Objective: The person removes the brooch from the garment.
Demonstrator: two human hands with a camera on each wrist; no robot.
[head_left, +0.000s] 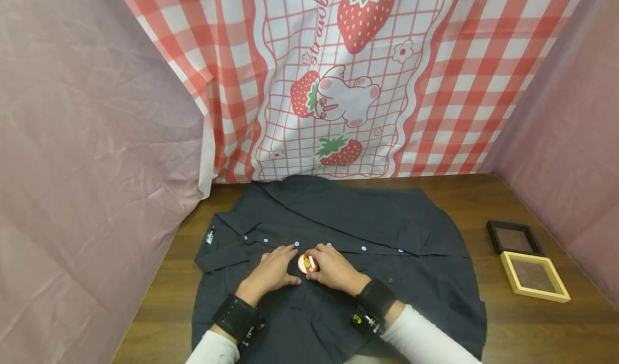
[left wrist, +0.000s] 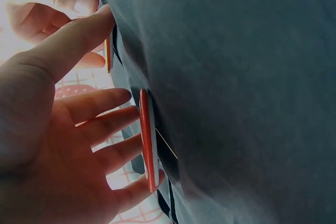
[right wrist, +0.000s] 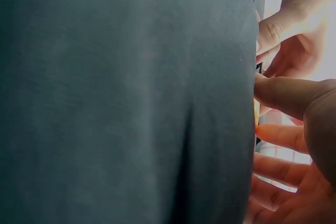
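Observation:
A dark button-up shirt (head_left: 411, 305) lies spread on the table. My right hand (head_left: 333, 268) pinches a round, orange-rimmed badge (head_left: 307, 264) between thumb and index finger, flat against the shirt. Just to its left, my left hand (head_left: 274, 270) rests on the shirt with fingers spread. A second round badge with a red rim (left wrist: 148, 140) shows at the left fingertips in the left wrist view; a thin metal line (left wrist: 167, 144) runs beside it. From above, the left hand hides this second badge.
A black frame (head_left: 492, 237) and a yellow frame (head_left: 535, 294) lie side by side on the wooden table (head_left: 512, 332) at the right. Behind the shirt hangs a red-and-white strawberry cloth (head_left: 464, 84), with pink cloth (head_left: 96, 138) at the left.

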